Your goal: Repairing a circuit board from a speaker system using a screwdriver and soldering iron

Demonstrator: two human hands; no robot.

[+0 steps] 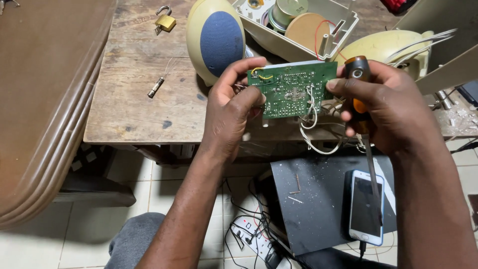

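Green circuit board point(293, 88) with white wires, pinched by left hand point(230, 107), right hand point(383, 102) also gripping orange-handled screwdriver point(359, 89)

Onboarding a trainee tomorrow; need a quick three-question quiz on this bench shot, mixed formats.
1. True or false: the left hand grips the green circuit board by its left edge.
2. Multiple choice: besides touching the board, the right hand holds A) a padlock B) an orange-handled screwdriver C) a phone.
3. Fill in: the white smartphone lies on a dark ____ below the wooden bench.

Key: 1 true; 2 B; 3 panel.
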